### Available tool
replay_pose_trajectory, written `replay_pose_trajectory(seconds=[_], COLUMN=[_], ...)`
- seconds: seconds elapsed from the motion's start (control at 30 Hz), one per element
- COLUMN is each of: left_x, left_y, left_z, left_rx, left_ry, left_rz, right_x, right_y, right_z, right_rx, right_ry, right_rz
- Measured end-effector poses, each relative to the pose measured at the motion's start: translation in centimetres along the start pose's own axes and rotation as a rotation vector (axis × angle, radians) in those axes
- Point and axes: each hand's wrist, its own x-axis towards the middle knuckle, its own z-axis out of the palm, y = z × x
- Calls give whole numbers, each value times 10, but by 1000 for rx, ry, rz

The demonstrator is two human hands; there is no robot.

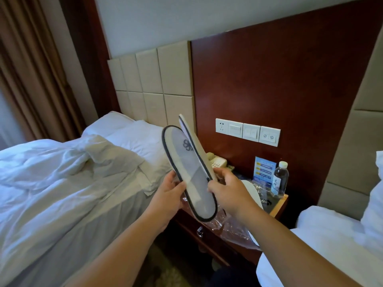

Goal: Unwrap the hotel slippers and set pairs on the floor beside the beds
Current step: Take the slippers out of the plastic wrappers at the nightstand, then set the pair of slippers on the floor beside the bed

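Two beds (pixel 51 183) are shown with a table (pixel 278 205) between them, where clear wrap (pixel 236 228) and maybe another slipper (pixel 251 189) are seen, while two bare slippers (pixel 190 172) are held above it, gripped by the fingers (pixel 178 186) of the left hand (pixel 167 197) and right hand (pixel 230 189), not yet put on the floor (pixel 165 270).

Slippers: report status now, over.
Unwrapped slippers held up, left grip and right grip both pinching them. Not on floor yet. Loose wrapper lies on nightstand.
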Motion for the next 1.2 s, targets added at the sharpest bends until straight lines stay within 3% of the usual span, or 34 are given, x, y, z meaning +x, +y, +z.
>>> replay_pose_trajectory(seconds=[0.13,0.3,0.47,0.87,1.2], left_x=[-8,-17,-25,-31,-21], left_y=[1,6,12,19,22], left_z=[-12,-26,-31,-30,-14], left_rx=[-40,21,8,-11,3], left_ry=[91,156,132,149,123], left_rz=[-25,-8,11,7,-73], right_x=[2,0,0,-12,-25], right_y=[-3,-3,-2,-8,-18], right_z=[-5,-13,-19,-20,0], right_rx=[9,223,434,524,572], right_ry=[147,147,58,-90,-362], right_rz=[11,70,152,124,142])
